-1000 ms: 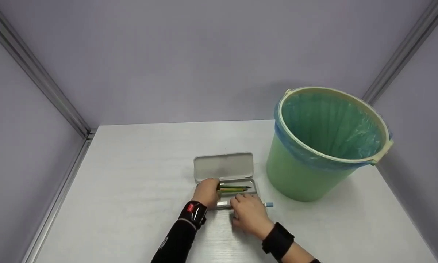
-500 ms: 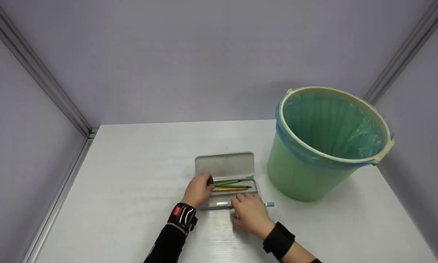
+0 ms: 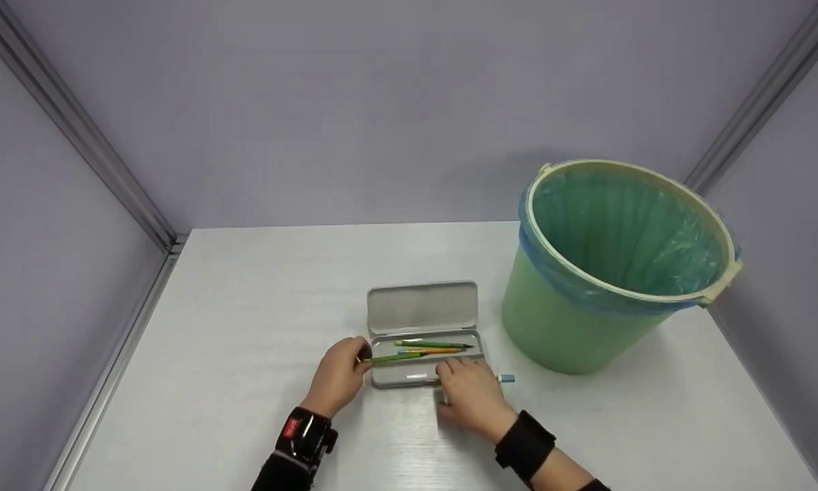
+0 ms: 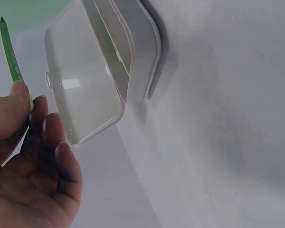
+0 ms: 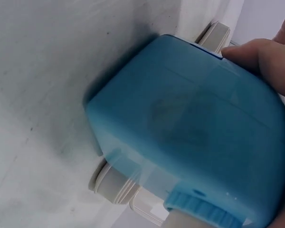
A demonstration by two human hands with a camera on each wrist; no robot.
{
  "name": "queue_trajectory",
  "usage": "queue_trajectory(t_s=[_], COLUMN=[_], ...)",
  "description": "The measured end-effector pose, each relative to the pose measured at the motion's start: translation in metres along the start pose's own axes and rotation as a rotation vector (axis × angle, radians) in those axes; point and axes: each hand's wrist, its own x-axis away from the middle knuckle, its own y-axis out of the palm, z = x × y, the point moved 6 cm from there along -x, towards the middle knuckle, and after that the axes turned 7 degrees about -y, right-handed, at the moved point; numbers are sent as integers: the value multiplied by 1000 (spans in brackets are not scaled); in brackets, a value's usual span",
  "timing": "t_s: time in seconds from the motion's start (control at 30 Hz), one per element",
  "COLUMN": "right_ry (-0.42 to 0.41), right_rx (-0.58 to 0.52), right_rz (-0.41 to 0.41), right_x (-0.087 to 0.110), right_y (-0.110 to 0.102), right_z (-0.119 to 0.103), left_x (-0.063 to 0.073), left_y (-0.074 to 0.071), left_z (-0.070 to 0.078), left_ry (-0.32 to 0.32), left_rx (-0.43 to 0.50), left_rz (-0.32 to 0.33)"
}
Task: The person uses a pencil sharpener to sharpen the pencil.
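"What does the left hand (image 3: 339,375) hold?"

"A slim green pencil (image 4: 11,57), pinched, its point over the open, rectangular grey pencil case (image 3: 422,307)."

"And the right hand (image 3: 472,397)?"

"Gripping something the head view mostly hides; the right wrist view, cropping that hand, shows a boxy blue plastic container (image 5: 180,118)."

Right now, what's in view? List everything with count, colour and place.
Table: one, white, foreground.
Walls: three, greyish, back and sides.
Metal rails: at least three, grey, wall edges.
Bin: one, pale green, table's right.
Liner: one, teal, in bin.
Pencil case: one, grey, open, middle.
Pencils: at least two, green and orange, inside case.
Held pencil: one, green, case's left end.
Translucent device, perhaps a sharpener: one, blue, case's front right.
Wristbands: two, black, wrists.
Sleeve: one clear, black, bottom edge.
Left hand: one, pinching held pencil.
Right hand: one, gripping device.
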Motion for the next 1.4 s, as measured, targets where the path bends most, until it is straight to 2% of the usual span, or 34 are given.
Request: queue_trajectory(t_s=[0.1,0.2,0.33,0.47,0.63,1.0,1.2,1.27,1.4], right_ry=[-7,-8,-3,-7,-15,-3,-16,-16,-13], right_rx=[-10,-20,-22,1,13,6,-8,-8,-4], right_rz=[-9,-24,-29,-20,-30,-33,3,0,-9], right_x=[0,1,1,1,1,2,4,5,5], right_y=[-1,-2,-2,-2,-1,0,-2,-3,-2], right_z=[1,3,3,1,-1,1,1,1,1], left_x=[10,18,26,29,29,31,33,29,27], left_y=[3,11,22,29,33,31,37,48,60], left_z=[-3,-2,3,6,3,6,1,-9,-12], left_ry=[-18,-10,50,59,6,4,28,76,131], left_rx=[-65,-123,-146,-142,-131,-91,-53,-36,-9], left_rz=[-19,-29,-10,-16,-43,-69,-57,-25,-4])
